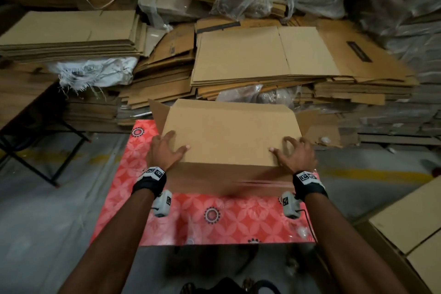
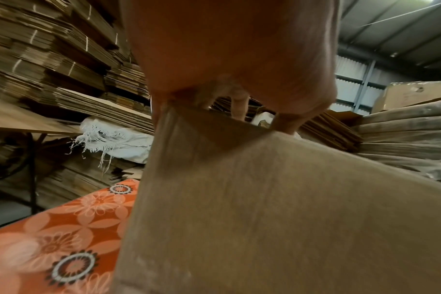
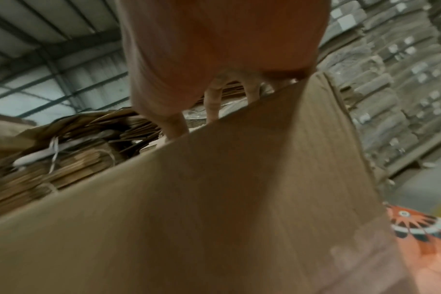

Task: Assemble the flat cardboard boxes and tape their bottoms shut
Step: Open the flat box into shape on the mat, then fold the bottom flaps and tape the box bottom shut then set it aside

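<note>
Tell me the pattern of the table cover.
Red-orange table cover with pale flowers and dark round motifs; clearest in head view.

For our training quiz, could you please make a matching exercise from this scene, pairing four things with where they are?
Things:
1. left hand
2. right hand
3. red floral mat
4. white woven sack

Places:
A. under the box, on the floor
B. on the box flap's left end
C. at the left, between stacks of flat cardboard
D. on the box flap's right end

Pairs: 1-B, 2-D, 3-A, 4-C
</note>
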Tool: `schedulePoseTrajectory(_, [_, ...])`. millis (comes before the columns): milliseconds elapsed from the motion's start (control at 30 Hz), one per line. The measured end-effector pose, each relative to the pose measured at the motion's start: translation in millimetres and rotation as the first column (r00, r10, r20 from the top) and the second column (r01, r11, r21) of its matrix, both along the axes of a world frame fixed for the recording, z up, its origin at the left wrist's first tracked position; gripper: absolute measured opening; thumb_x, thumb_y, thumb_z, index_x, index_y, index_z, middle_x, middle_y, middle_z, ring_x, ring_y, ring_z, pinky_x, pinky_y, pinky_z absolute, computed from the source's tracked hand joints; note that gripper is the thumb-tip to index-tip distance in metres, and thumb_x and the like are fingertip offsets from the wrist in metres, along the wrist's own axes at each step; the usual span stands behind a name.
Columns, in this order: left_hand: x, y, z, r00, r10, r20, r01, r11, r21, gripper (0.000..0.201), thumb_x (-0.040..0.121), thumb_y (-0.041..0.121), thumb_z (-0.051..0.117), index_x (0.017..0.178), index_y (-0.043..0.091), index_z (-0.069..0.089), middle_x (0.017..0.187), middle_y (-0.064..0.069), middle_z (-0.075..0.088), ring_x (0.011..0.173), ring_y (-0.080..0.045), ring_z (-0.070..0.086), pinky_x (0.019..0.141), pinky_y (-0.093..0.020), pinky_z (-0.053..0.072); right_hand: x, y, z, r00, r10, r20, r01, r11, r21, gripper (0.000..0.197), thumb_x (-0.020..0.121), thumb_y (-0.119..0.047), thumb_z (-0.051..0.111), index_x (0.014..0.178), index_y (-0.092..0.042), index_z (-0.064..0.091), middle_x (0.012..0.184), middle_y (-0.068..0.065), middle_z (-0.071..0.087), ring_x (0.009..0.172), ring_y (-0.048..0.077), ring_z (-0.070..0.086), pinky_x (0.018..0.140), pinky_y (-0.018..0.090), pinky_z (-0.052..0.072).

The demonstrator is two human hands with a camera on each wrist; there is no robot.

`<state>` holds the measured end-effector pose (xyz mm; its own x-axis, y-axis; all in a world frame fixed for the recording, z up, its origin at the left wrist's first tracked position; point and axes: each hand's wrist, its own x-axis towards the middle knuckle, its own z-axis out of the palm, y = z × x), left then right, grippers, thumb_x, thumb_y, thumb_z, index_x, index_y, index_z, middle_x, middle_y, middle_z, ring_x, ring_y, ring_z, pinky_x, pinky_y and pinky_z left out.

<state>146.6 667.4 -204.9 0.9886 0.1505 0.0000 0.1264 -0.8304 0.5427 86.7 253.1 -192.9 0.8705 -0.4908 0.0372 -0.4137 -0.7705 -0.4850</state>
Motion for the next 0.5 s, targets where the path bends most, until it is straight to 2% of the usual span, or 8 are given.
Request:
schedulePoseTrajectory(67, [-17,-5,-3,0.990,0.121,0.070,-0.119,0.992,-0.033,0.083,0.076,0.079,0.065,0.143,0.035,0.047,0.134,-0.017,0.045,0.120,-0.041,0.054,0.095,-0.050,0.051,-11,8,-4,0.996,-0.067,0.051,0.072,0.993,-0.089,0.094,0.069,-0.091,0.058,0.137,-0.026,0.053,0.147,0.011,0.044,0.126,0.045,0.050,0.100,0.059,0.042])
schedulePoseTrajectory(133, [-34,-6,-18,0.973,0.180,0.144,-0.157,0.975,-0.158,0.085,0.080,0.072,0.069,0.148,0.031,0.039,0.138,-0.018,0.044,0.123,-0.041,0.051,0.096,-0.052,0.050,-24,13,-12,0.982,-0.099,0.160,0.115,0.989,-0.095,0.104,0.070,-0.091,0.057,0.142,-0.016,0.045,0.145,0.015,0.044,0.121,0.045,0.053,0.096,0.057,0.048])
schedulePoseTrajectory(200, [-46,-1,-36,0.956,0.213,0.202,-0.123,0.915,-0.383,0.093,0.081,0.062,0.076,0.154,0.030,0.029,0.146,-0.013,0.045,0.130,-0.036,0.050,0.103,-0.055,0.048,-40,17,-23,0.953,-0.146,0.265,0.146,0.989,0.018,0.114,0.068,-0.089,0.065,0.149,-0.014,0.033,0.148,0.018,0.038,0.123,0.045,0.053,0.094,0.057,0.052])
schedulePoseTrajectory(267, [-55,5,-49,0.952,0.267,0.148,-0.127,0.785,-0.606,0.103,0.074,0.065,0.080,0.155,0.032,0.025,0.147,-0.007,0.048,0.128,-0.029,0.056,0.105,-0.051,0.050,-56,20,-33,0.922,-0.227,0.313,0.181,0.969,0.167,0.124,0.064,-0.087,0.072,0.155,-0.018,0.023,0.153,0.017,0.032,0.130,0.045,0.048,0.099,0.059,0.051])
schedulePoseTrajectory(367, [-68,11,-63,0.958,0.285,0.014,-0.175,0.624,-0.761,0.097,0.071,0.057,0.086,0.150,0.027,0.038,0.139,-0.005,0.059,0.120,-0.022,0.063,0.101,-0.042,0.053,-69,24,-52,0.903,-0.319,0.287,0.171,0.881,0.441,0.135,0.062,-0.078,0.082,0.161,-0.018,0.013,0.163,0.016,0.024,0.145,0.039,0.035,0.115,0.056,0.038])
schedulePoseTrajectory(433, [-75,7,-65,0.970,0.243,-0.009,-0.159,0.606,-0.780,0.078,0.077,0.039,0.089,0.141,0.019,0.050,0.127,0.001,0.064,0.116,-0.023,0.064,0.094,-0.034,0.054,-71,25,-64,0.894,-0.355,0.274,0.136,0.796,0.589,0.141,0.056,-0.083,0.081,0.160,-0.014,0.015,0.163,0.014,0.027,0.149,0.032,0.031,0.121,0.055,0.031])
schedulePoseTrajectory(500, [-78,1,-64,0.977,0.211,-0.025,-0.161,0.657,-0.737,0.067,0.082,0.020,0.086,0.138,0.010,0.050,0.118,-0.001,0.061,0.110,-0.025,0.060,0.085,-0.027,0.048,-70,25,-69,0.885,-0.384,0.264,0.124,0.741,0.661,0.140,0.055,-0.079,0.085,0.160,-0.014,0.019,0.161,0.012,0.032,0.148,0.029,0.033,0.122,0.053,0.031])
